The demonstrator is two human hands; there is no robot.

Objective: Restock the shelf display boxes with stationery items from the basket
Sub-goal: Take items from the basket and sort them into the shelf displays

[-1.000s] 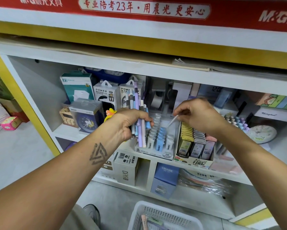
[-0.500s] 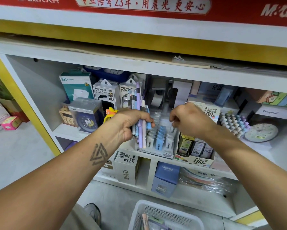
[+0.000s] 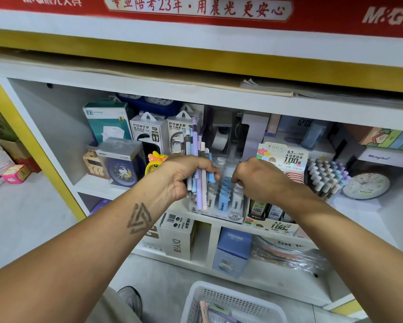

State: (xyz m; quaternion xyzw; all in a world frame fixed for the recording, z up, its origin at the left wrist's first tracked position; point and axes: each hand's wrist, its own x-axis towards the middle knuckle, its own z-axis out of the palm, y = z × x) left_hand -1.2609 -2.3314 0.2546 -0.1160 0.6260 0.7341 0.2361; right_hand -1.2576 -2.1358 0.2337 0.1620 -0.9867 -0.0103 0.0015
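The left hand (image 3: 186,176) grips a bundle of pens (image 3: 199,164), fingers (image 3: 211,170) wrapped round its middle, held just in front of the display box (image 3: 219,206) on the shelf (image 3: 359,206). The pens stand near upright, long axis vertical, upper ends tilted slightly back toward the shelf. The right hand (image 3: 256,178) is curled at the box's rows; whether it pinches an item cannot be told. Judgement: one piece is being seated in the box. To do it well, align it with the rows already standing, lower it straight, and keep the bundle clear of the box. The basket (image 3: 196,299) sits on the floor below.
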